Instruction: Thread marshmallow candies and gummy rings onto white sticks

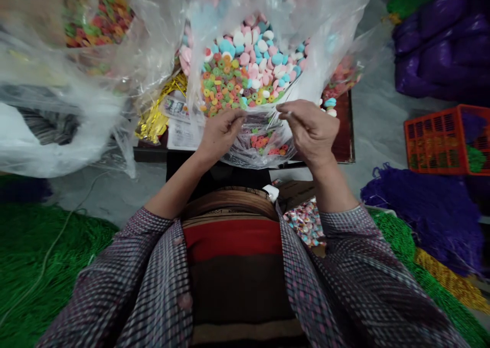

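Note:
My left hand (225,131) is closed in a pinch at the near edge of a clear plastic bag (250,156). What lies between its fingertips is too small to make out. My right hand (312,128) is also closed, thumb against fingers, beside several thin white strips (272,119); whether it grips one is unclear. Just beyond both hands lie small ring-shaped candies (222,85) in green, yellow and orange. Behind these is a heap of pink, white and blue candies (264,47) in a large clear bag. Reddish rings (264,143) show through the plastic between my hands.
Another bag of coloured rings (103,19) stands at the upper left, near gold ties (158,110). On the right are an orange crate (432,141), purple bundles (440,42) and purple strands (424,215). Green strands (46,256) cover the lower left, crossed by a cord.

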Motion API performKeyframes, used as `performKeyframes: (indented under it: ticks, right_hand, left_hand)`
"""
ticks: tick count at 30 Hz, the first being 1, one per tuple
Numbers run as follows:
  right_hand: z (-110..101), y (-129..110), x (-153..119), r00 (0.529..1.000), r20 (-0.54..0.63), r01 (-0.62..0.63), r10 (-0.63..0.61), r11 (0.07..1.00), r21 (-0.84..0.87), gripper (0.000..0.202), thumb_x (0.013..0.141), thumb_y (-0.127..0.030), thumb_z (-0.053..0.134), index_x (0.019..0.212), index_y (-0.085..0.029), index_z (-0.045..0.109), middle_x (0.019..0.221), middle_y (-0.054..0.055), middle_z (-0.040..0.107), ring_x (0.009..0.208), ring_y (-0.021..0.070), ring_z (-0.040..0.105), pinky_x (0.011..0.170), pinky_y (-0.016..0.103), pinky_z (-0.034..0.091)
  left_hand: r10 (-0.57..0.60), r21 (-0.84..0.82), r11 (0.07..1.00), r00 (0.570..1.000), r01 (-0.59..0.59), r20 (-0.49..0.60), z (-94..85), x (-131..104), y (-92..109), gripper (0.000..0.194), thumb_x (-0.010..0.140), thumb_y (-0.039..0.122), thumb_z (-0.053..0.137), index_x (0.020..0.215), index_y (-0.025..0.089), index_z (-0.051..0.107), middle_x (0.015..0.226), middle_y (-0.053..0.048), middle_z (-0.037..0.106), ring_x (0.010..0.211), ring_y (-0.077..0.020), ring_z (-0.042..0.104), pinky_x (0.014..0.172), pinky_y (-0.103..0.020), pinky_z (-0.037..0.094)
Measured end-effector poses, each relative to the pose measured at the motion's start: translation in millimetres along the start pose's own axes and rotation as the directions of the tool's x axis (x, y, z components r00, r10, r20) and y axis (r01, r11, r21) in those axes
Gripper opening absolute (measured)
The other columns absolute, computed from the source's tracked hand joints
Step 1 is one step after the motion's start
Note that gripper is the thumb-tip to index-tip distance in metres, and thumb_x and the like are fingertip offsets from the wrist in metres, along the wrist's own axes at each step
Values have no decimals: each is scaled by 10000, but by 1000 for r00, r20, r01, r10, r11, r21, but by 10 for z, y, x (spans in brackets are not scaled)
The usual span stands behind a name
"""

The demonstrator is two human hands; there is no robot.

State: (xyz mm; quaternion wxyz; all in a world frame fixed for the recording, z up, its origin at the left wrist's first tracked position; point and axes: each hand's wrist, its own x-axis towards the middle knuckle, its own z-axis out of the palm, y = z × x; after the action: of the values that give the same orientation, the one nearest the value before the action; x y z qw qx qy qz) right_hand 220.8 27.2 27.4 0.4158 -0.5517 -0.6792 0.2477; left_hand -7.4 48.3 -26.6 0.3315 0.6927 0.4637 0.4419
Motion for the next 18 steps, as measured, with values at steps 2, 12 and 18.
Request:
performKeyframes:
  ticks: [2,12,18]
  right_hand:
    - [77,-173,-66,979,-197,-17,60,977,213,338,962,-629,588,998,-316,710,1006,38,771,926,241,758,909,477,604]
    - [210,399,3,945,-205,-155,253,904,399,450,981,-667,418,1176,-317,624,1083,70,754,963,240,771,815,446,648]
    - [239,620,-74,963,-177,-121,202,914,387,418,988,-614,448,1180,-318,672,1066,68,760,858,201,764,770,399,656]
  left_hand:
    - [25,21,999,999,-25,24,17,15,31,257,968,446,651,1067,243,772,1081,-53,807,1038,-201,728,989,-357,574]
    - [-62,-304,949,995,83,77,-77,-117,165,338,936,563,687,1010,254,802,822,-16,790,800,-156,738,825,-328,619]
    - [-120,-328,935,990,136,67,-49,-112,221,244,915,492,739,1038,295,811,899,-5,810,849,-169,758,804,-347,641]
